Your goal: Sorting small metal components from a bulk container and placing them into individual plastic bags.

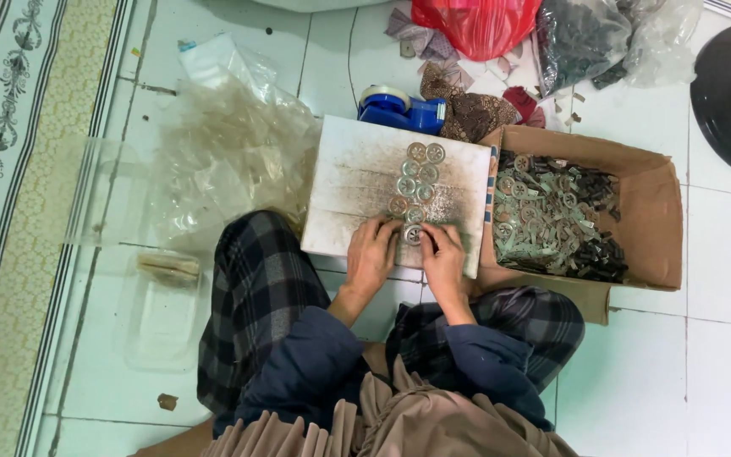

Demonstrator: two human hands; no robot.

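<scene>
Person seated on a tiled floor (721,355), white board (357,190) propped against the knees; both hands at its near edge; left hand (372,254) and right hand (443,254) meet around one small round metal disc (413,234), fingertips of each side curled in and pinching it between them; disc lies at the bottom of a column of like discs (416,182) running up the board; cardboard box (649,211) of grey metal bits just right of the board; blue tape dispenser (399,108) beyond it; clear plastic bags (230,152) to the left.
</scene>
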